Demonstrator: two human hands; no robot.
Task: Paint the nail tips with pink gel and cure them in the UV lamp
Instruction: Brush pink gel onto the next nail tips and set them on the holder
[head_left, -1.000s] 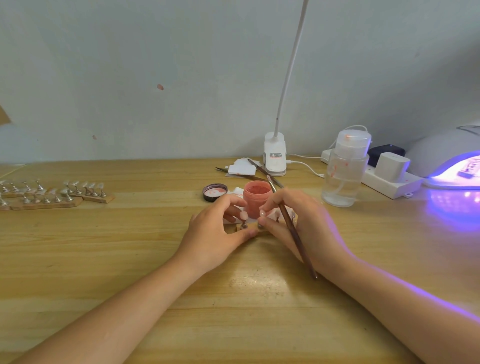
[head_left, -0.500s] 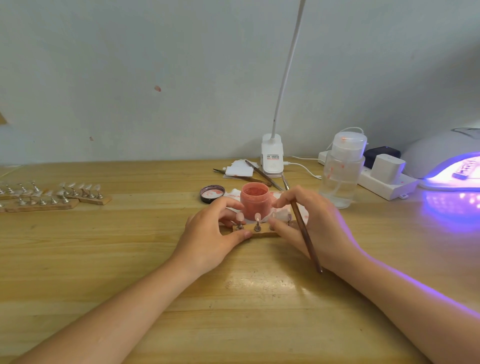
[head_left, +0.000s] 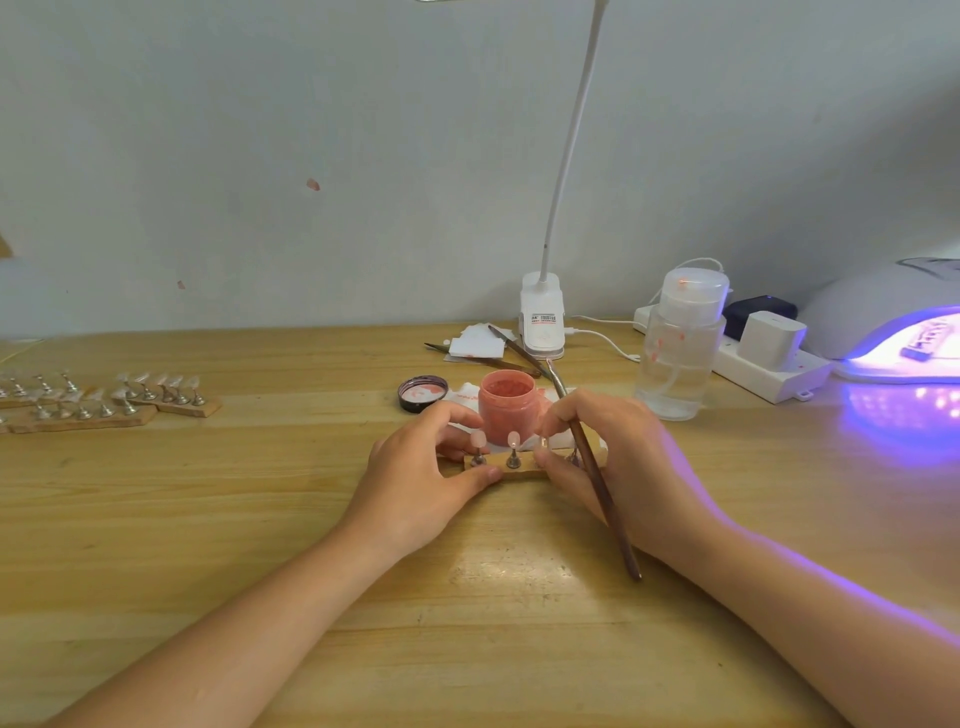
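At frame centre, the left hand (head_left: 415, 483) and right hand (head_left: 618, 467) pinch the ends of the wooden strip (head_left: 511, 470) on the table (head_left: 208, 519), fingers narrow; the right also holds the brush (head_left: 597, 483). Over the last second the hands have parted, exposing two pink nail tips (head_left: 513, 439) upright before the gel jar (head_left: 506, 402). The strip appears ready for the lit lamp (head_left: 883, 322), right edge.

Soft even daylight, violet glow from UV lamp (head_left: 904, 338) at right, tabletop (head_left: 208, 519) glare, wide-angle edge curvature
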